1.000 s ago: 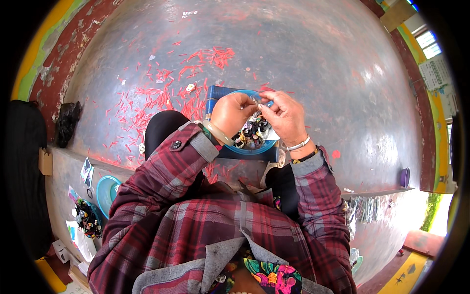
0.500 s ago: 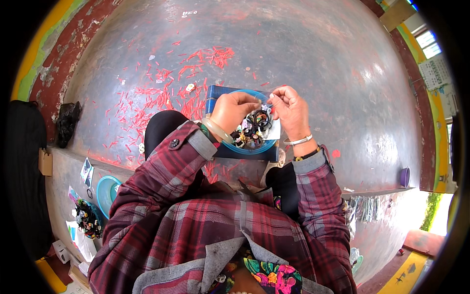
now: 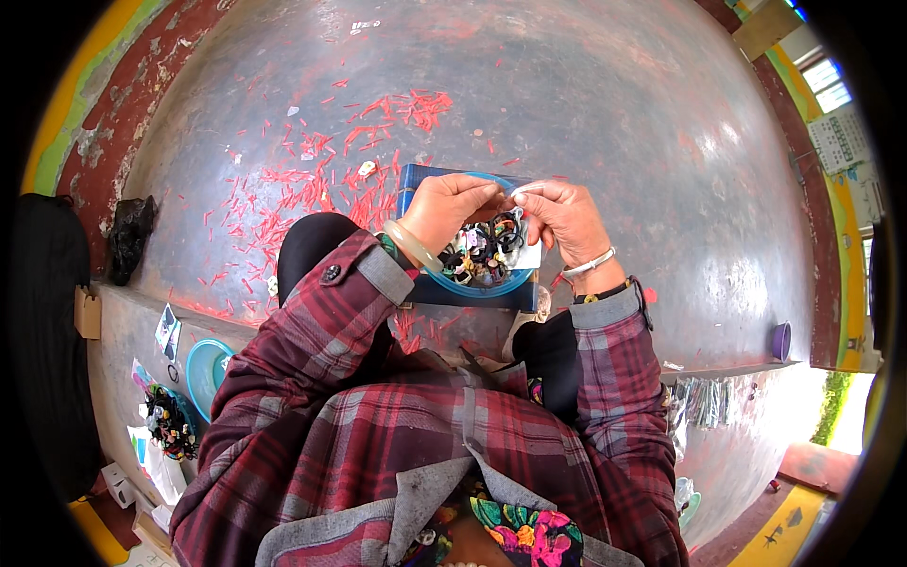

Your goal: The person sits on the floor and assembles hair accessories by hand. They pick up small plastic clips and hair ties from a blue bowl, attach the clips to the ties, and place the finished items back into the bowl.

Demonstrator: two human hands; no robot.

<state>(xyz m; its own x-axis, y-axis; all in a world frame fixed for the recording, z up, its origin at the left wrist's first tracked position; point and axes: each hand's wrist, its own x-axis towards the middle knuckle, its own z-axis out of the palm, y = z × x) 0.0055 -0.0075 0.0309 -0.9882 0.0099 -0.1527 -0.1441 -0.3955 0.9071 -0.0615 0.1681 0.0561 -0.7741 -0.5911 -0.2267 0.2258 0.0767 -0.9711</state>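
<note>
My left hand [image 3: 444,212] and my right hand [image 3: 570,223] meet over the far side of a blue basin [image 3: 493,292]. Thumb and forefinger of each are pinched, fingertips almost touching. Whatever lies between them is thin and pale, too small to make out. Below my fingers, the basin holds a heap of black elastic hair ties [image 3: 487,248] with small coloured charms. A white card or piece of paper [image 3: 530,255] lies at the basin's right side, beneath my right hand. The basin rests on a dark blue flat-topped stand [image 3: 515,300] between my knees.
Red scraps [image 3: 312,189] litter the grey floor, ahead and left. Beside my left arm are a turquoise basin [image 3: 203,373] and another pile of hair ties [image 3: 170,425]. Clear plastic packets [image 3: 709,402] lie at right, near a small purple tub [image 3: 781,341]. A black bag [image 3: 132,236] sits far left.
My fingertips have drawn closer together. My right hand has tilted and its wrist has shifted a little to the right; the left hand has moved only slightly. The basin stays put.
</note>
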